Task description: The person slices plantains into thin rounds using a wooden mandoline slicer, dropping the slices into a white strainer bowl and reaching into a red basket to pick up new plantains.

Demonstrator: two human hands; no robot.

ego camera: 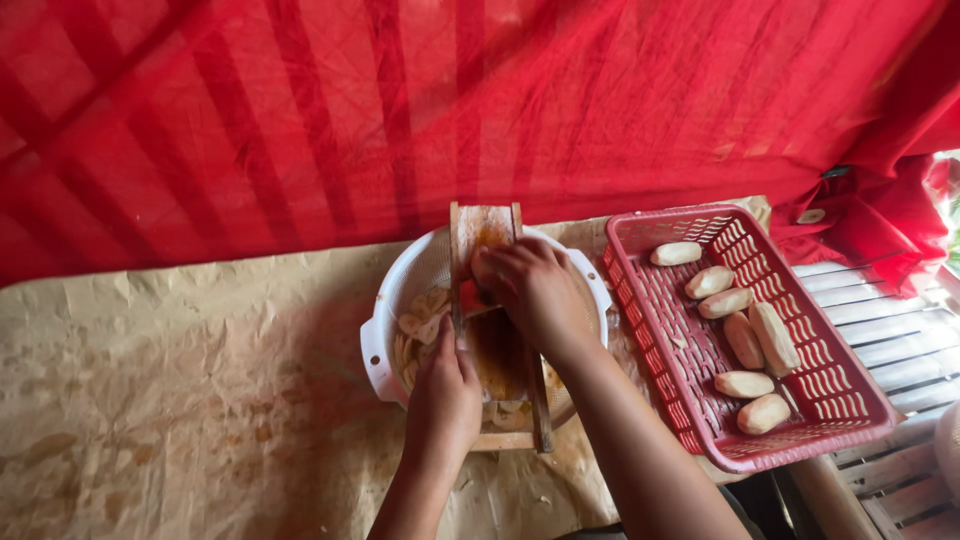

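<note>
Brown paper (180, 400) over table, red cloth (300, 100) behind; L hand (443, 395) gripping wooden slicer (497, 340), R hand (530, 290) pressing piece.

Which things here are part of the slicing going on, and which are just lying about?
In use: wooden slicer board, steadied by the left hand; right hand pressing a piece on it; white bowl catching slices; red basket of peeled tubers.
Lying about: red cloth, brown paper, slatted bench.
</note>
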